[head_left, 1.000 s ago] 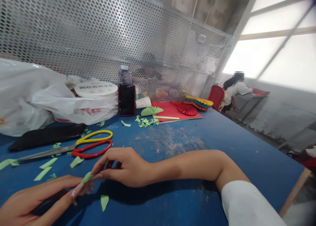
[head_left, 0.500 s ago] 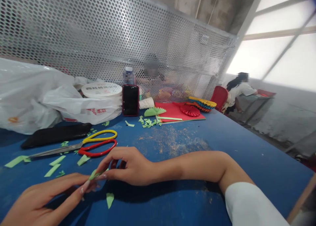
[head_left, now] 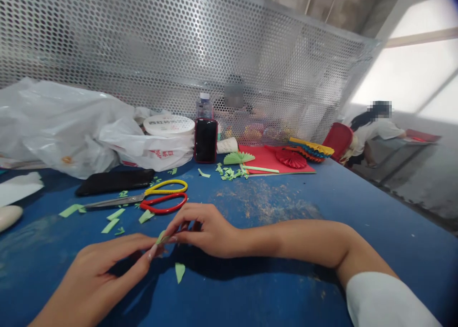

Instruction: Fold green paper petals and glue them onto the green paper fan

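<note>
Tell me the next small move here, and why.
Probably crease the small green paper piece between your fingertips: your left hand and right hand both pinch it, while the scissors lie apart on the blue table.

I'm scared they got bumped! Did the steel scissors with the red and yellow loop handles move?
No. The steel scissors lie just below the flat black case, same as before; only the camera view shifted.
</note>
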Demonstrator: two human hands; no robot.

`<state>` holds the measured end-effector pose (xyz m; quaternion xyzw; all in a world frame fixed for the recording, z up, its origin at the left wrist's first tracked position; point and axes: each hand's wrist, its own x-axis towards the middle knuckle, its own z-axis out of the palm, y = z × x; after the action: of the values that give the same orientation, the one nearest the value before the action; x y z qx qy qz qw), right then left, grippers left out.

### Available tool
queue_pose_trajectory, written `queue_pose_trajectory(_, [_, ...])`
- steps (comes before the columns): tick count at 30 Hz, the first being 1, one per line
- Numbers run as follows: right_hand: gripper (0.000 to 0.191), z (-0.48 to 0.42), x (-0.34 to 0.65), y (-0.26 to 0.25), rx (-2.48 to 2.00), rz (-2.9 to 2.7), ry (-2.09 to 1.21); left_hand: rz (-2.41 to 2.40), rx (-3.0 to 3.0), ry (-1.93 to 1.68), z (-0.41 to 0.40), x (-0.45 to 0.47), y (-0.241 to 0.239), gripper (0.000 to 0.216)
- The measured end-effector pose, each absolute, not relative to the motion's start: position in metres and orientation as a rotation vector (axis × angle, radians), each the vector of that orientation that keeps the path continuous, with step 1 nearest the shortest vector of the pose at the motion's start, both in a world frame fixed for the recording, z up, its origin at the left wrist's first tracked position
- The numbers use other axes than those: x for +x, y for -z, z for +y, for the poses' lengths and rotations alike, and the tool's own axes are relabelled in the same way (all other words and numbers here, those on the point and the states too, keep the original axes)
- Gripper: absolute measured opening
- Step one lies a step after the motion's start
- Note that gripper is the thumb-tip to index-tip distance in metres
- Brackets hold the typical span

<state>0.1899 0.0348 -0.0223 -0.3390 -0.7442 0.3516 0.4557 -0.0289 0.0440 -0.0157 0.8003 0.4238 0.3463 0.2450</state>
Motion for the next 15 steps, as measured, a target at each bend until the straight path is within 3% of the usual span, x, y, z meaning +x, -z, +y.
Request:
queue_pose_trajectory(8, [0.012,0.0295,0.1880,0.0224,-0.861,-1.809,-0.853,1.022,2.286,-0.930,0.0461,-0.0315,0.0108,0.023])
queue_pose_trajectory(15, [0.009,0.0249,0.1852,0.0206,-0.908,-1.756,-0.851,1.003,2.220,-0.985,0.0441,-0.0300,0.0074,0.020])
